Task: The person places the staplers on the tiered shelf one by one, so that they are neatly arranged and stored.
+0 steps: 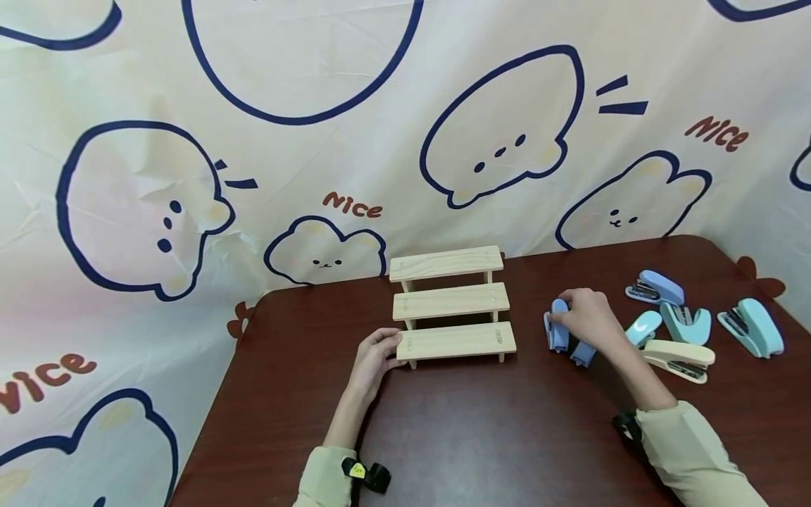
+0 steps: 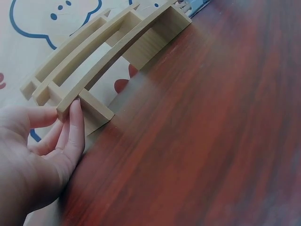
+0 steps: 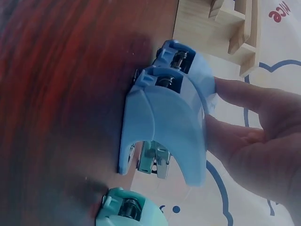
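Observation:
A pale wooden three-step rack (image 1: 456, 341) stands against the back of the table. My left hand (image 1: 372, 362) pinches the left end of its lowest step; in the left wrist view, the thumb and fingers (image 2: 75, 127) grip that step's corner near the leg. To the rack's right, my right hand (image 1: 591, 318) holds a blue stapler (image 1: 557, 327) from above, between thumb and fingers. A second blue stapler (image 1: 583, 354) lies just beside it, partly under the hand. In the right wrist view, this second stapler (image 3: 164, 108) stands in front of the held one (image 3: 201, 73).
Right of my right arm sit another blue stapler (image 1: 662, 287), a cream stapler (image 1: 681, 359) and several mint ones, one mint stapler (image 1: 754, 327) apart at the far right. A patterned cloth (image 1: 494, 211) hangs behind the dark wooden table (image 1: 481, 436).

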Tool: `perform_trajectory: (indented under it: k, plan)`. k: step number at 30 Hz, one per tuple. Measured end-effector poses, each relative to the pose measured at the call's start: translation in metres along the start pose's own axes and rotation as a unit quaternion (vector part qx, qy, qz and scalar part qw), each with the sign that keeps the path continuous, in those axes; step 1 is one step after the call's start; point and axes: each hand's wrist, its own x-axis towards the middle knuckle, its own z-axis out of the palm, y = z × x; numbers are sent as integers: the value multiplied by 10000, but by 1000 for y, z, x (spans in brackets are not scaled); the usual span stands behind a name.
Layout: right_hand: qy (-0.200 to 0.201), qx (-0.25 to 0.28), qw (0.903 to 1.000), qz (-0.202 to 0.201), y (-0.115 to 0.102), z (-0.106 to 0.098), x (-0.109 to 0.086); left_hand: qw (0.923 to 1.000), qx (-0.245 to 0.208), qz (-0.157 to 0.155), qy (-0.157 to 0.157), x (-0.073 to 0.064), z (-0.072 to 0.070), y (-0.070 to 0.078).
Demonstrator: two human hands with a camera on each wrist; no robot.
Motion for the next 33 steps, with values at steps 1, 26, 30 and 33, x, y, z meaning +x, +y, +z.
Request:
perform_trajectory:
  k: [1,26,30,33]
  plan:
    - [50,68,10000,15,0,-1,0,10000,-5,2,3,0,0,0]
    - [1720,3917,8981,1018,-29,-57,8,9999,33,97,99,-1,2,-1]
    - [1870,4231,8809,999,-36,-58,14,9999,23,95,54,-1,3,-2]
    - [1962,4207,8812,899,-42,-62,20,9999,35,104,66,-1,2,-2]
